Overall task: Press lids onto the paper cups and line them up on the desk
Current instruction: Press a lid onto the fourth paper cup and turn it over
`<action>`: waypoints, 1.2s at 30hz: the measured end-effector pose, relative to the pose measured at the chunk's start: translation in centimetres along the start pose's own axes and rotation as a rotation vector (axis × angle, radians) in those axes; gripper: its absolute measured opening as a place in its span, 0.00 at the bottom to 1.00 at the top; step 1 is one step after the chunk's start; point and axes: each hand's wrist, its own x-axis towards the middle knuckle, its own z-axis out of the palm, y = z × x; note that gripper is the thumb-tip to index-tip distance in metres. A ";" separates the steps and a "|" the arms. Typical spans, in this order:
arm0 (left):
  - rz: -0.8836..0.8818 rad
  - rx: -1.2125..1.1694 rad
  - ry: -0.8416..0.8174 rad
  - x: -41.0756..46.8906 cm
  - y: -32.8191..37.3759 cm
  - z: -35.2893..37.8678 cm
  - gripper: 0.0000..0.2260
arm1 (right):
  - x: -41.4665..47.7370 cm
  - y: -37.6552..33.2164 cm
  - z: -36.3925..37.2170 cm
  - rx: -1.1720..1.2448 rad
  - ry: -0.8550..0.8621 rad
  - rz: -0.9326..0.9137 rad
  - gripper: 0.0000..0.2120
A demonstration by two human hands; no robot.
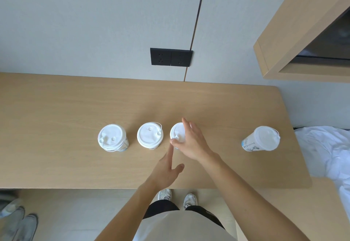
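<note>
Several white lidded paper cups stand on the wooden desk (56, 108). Two stand side by side at the left, the leftmost cup (112, 137) and a second cup (150, 135). A third lidded cup (177, 132) stands just right of them, with my right hand (191, 142) wrapped over its right side and top, thumb at its front. My left hand (168, 167) hovers below it with fingers spread, the index fingertip touching the cup's base. A fourth lidded cup (262, 138) stands apart at the far right.
The desk's right edge lies close to the fourth cup, with white bedding (325, 151) beyond. A black double socket (171, 57) sits on the wall behind. A wooden shelf (284, 51) hangs at the upper right. Someone's shoes (20, 221) show on the floor at the lower left.
</note>
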 end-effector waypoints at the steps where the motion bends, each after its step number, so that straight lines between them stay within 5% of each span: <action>1: 0.025 0.037 -0.010 -0.5 0.0 -0.2 0.40 | 0.0 0.0 0.1 0.004 -0.001 -0.001 0.46; 6: 0.159 0.317 0.063 -3.7 0.5 -1.2 0.36 | -0.4 -0.3 0.0 0.077 0.011 0.011 0.49; 15: 0.426 0.750 0.198 -1.2 5.4 0.4 0.34 | -3.4 3.9 -4.8 0.079 0.263 0.013 0.39; 23: 0.382 0.860 0.020 4.7 11.0 7.6 0.37 | -6.1 13.7 -10.8 -0.091 0.428 0.168 0.43; 31: 0.214 0.965 -0.095 9.9 15.9 14.6 0.49 | -7.2 21.5 -14.4 -0.115 0.282 0.254 0.56; 36: 0.131 0.995 -0.071 11.7 16.5 17.6 0.37 | -6.4 23.9 -15.1 -0.075 0.212 0.173 0.54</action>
